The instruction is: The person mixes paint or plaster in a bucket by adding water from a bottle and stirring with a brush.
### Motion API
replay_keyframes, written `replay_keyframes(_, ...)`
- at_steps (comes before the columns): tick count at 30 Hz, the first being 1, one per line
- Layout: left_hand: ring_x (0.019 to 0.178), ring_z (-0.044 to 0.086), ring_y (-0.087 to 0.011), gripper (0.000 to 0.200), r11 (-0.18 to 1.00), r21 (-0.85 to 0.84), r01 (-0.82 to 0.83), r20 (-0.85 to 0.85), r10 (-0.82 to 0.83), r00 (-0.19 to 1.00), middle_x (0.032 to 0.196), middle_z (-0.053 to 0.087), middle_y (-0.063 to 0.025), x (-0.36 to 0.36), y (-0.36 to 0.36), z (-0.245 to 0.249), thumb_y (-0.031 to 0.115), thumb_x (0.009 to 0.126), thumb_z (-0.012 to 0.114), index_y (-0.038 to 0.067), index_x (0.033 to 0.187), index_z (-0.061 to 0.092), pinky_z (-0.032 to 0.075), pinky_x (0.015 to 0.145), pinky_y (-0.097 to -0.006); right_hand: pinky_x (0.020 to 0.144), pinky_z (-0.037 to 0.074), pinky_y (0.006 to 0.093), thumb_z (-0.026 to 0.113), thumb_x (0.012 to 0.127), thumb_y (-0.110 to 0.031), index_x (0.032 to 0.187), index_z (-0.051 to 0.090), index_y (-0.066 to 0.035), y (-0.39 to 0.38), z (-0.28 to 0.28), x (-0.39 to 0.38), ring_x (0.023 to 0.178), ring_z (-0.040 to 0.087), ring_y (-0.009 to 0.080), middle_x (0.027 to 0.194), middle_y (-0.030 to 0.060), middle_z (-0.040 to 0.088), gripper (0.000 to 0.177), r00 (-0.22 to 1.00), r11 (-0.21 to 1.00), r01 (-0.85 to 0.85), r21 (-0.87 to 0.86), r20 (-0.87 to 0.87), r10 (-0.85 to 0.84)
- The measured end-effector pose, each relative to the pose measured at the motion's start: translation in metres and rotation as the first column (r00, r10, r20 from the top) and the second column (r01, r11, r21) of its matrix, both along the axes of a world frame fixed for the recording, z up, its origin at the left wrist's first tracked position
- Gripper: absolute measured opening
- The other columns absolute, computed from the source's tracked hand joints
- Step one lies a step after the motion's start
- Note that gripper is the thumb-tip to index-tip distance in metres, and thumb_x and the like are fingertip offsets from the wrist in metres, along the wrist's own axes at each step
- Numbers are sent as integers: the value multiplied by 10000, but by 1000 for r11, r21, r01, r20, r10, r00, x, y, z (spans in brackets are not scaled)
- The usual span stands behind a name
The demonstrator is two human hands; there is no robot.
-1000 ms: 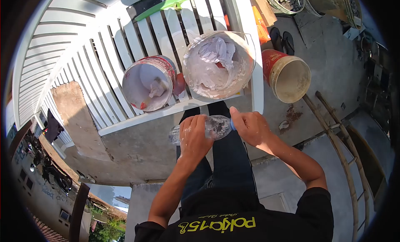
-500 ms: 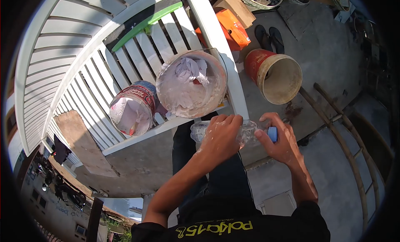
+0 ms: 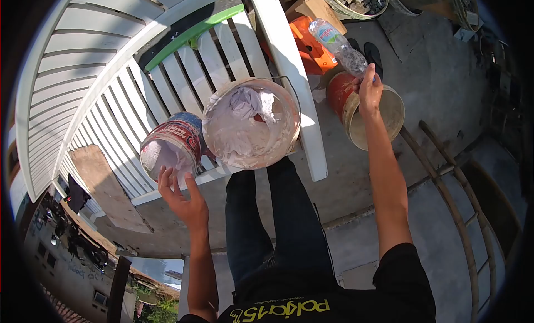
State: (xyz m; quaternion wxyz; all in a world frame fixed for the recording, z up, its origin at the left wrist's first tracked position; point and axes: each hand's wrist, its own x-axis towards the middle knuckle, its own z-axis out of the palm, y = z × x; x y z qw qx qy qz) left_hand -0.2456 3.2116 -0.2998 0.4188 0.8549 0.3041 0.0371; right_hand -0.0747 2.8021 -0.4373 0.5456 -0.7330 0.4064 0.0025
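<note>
My right hand (image 3: 369,94) reaches out to the upper right, its fingers closed at the neck end of a clear plastic bottle (image 3: 338,44). The bottle tilts away to the upper left; its cap is mostly hidden by my fingers. My left hand (image 3: 184,199) holds nothing, its fingers spread just in front of a small red and blue paint bucket (image 3: 177,135). White material fills part of that bucket. Beside it stands a larger bucket (image 3: 250,125), smeared white inside, with a crumpled whitish cloth or bag (image 3: 248,102) in it.
Both buckets stand on a white slatted bench (image 3: 314,139) with a green strip (image 3: 194,34). Below my right arm lies a red bucket (image 3: 340,95), tipped over. An orange box (image 3: 311,45), sandals (image 3: 372,55) and a wooden ladder (image 3: 445,167) are on the right.
My left hand has let go of the bottle and moved left to the small bucket. My right hand has carried the bottle up and away over the orange box and red bucket.
</note>
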Motion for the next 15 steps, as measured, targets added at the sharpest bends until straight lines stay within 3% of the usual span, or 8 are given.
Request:
replay_keyframes(3, 1387, 367, -289, 542, 954, 182, -237, -145, 265, 953, 1448, 399, -165, -41, 64, -7, 223, 970, 620, 34, 1417, 377, 337, 1107, -447, 510, 445, 281, 461, 1002, -532, 1091, 542, 44, 5, -75, 41, 547, 548, 135, 708, 75, 591, 588, 995, 975, 95, 201, -34, -90)
replay_keyframes(5, 1393, 362, -288, 578, 893, 297, -337, -239, 411, 880, 1460, 391, -174, -58, 96, -12, 299, 985, 605, 45, 1440, 357, 333, 1109, -453, 548, 474, 316, 470, 1003, -519, 1101, 529, 13, 10, -102, 58, 635, 582, 167, 787, 88, 599, 544, 983, 957, 160, 242, -126, -132)
replay_keyframes(8, 1363, 410, -309, 630, 838, -84, -539, -397, 468, 789, 1462, 398, -185, -76, 127, -23, 394, 987, 588, 71, 1463, 332, 358, 1097, -465, 592, 505, 366, 495, 1005, -471, 1108, 527, -10, 14, -123, 64, 721, 611, 206, 864, 98, 609, 473, 928, 920, 307, 245, -293, -231)
replay_keyframes(10, 1329, 449, -332, 639, 770, -301, -562, -406, 430, 806, 1438, 420, -197, -79, 132, -31, 426, 991, 567, 82, 1469, 321, 387, 1079, -477, 614, 526, 390, 534, 1001, -397, 1125, 538, -20, 2, -140, 70, 736, 636, 243, 890, 102, 618, 396, 881, 853, 424, 305, -358, -310)
replay_keyframes(11, 1312, 469, -343, 643, 719, -410, -562, -403, 410, 818, 1426, 431, -203, -76, 131, -35, 442, 994, 557, 87, 1473, 315, 401, 1071, -483, 610, 525, 390, 540, 1000, -385, 1118, 540, -19, -2, -142, 68, 736, 642, 251, 889, 108, 616, 385, 902, 875, 386, 292, -317, -292)
replay_keyframes(13, 1275, 503, -357, 627, 735, -385, -558, -412, 405, 817, 1412, 438, -211, -72, 127, -44, 422, 1001, 552, 84, 1471, 312, 444, 1038, -484, 601, 525, 388, 553, 997, -363, 1105, 544, -16, -5, -142, 69, 735, 652, 267, 886, 121, 614, 363, 939, 912, 312, 265, -231, -254)
replay_keyframes(14, 1257, 519, -365, 619, 746, -370, -554, -416, 400, 817, 1405, 442, -214, -69, 127, -48, 413, 1005, 550, 83, 1470, 311, 466, 1021, -484, 616, 530, 396, 553, 979, -301, 1085, 547, -11, -2, -143, 75, 734, 663, 285, 912, 137, 622, 309, 901, 904, 376, 206, -308, -305)
replay_keyframes(15, 1247, 527, -364, 608, 734, -391, -556, -404, 406, 820, 1400, 443, -215, -69, 129, -51, 397, 1008, 549, 81, 1469, 311, 479, 1011, -480, 670, 530, 419, 550, 969, -301, 1142, 530, -9, -2, -142, 75, 813, 665, 283, 986, 147, 622, 341, 903, 928, 333, 169, -341, -262)
